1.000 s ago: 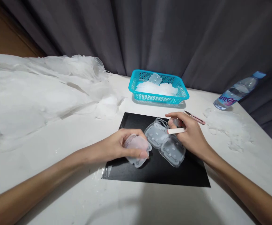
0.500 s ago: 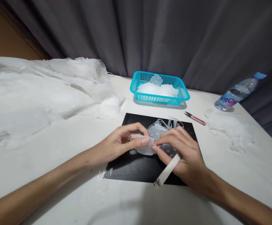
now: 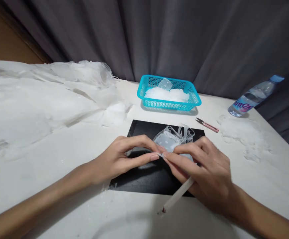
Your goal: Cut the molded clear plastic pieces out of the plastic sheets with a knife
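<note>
Both hands meet over a black mat (image 3: 144,179) on the white table. My left hand (image 3: 124,157) pinches a small translucent plastic piece (image 3: 160,154) between thumb and fingers. My right hand (image 3: 204,169) pinches the same piece from the other side, and a thin white stick tool (image 3: 176,196) with a dark red tip lies tucked under its palm, pointing toward me. Just behind the fingers lie more clear plastic pieces (image 3: 168,139) with trimmed strips (image 3: 185,132).
A turquoise basket (image 3: 168,93) of clear plastic parts stands behind the mat. Pink snips (image 3: 207,124) lie right of it, near plastic scraps (image 3: 244,136) and a lying water bottle (image 3: 255,96). A big heap of white plastic sheet (image 3: 42,96) fills the left.
My left hand lifted the plastic piece off the mat. My right hand came in from the far pieces to pinch it too, turning the white stick toward me.
</note>
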Motion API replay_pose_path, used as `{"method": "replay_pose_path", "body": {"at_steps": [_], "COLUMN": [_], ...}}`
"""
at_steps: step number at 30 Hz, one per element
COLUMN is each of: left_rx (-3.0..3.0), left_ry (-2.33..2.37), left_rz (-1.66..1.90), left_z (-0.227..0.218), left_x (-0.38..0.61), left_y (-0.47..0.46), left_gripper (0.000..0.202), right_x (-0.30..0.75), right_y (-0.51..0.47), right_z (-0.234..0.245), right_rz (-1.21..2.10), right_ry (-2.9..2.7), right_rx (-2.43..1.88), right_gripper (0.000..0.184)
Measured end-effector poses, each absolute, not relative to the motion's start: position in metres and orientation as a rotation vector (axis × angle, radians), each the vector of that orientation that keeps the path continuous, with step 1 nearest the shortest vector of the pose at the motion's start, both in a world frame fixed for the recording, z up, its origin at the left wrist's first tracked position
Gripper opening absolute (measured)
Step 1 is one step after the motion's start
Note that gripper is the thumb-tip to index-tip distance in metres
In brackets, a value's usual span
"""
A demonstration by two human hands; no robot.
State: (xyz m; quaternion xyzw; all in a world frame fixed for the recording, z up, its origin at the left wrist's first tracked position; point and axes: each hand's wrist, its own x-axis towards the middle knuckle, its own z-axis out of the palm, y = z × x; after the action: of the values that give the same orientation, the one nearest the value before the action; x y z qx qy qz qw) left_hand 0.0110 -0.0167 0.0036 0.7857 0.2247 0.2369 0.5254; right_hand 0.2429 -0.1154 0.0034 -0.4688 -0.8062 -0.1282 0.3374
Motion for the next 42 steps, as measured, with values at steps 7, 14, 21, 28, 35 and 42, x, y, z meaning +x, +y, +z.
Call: {"method": "replay_pose_path", "body": {"at_steps": [7,14,21,28,35,42], "left_rx": [1.933,2.032,2.053,1.896,1.81,2.486], "left_ry": [0.491,0.421,0.421,0.554,0.615,0.613], "left_rz": [0.558,0.585,0.562,0.574,0.486,0.392], "left_z": [0.007,0.002,-0.002,0.0,-0.001,-0.033], "left_x": [0.009,0.006,0.006,0.01,0.017,0.031], "left_y": [-0.016,-0.011,-0.012,-0.02,-0.025,-0.018], "left_gripper": [0.012,0.016,0.017,0.007,0.021,0.047], "right_x": [0.248,0.249,0.25,0.242,0.255,0.293], "right_y": [-0.119,-0.122,-0.123,-0.114,-0.103,-0.048], "right_z": [0.005,0.01,0.007,0.02,0.027,0.023], "right_rz": [-0.379,-0.372,-0.371,-0.199,0.234,0.417], "right_ry": [-2.159,-2.179,-2.202,-2.063,-2.057,-1.787], "right_rx": [-1.207,-1.215,-1.236,-1.246,-1.251,-1.396], "right_gripper": [0.026,0.027,0.031,0.011,0.006,0.01]}}
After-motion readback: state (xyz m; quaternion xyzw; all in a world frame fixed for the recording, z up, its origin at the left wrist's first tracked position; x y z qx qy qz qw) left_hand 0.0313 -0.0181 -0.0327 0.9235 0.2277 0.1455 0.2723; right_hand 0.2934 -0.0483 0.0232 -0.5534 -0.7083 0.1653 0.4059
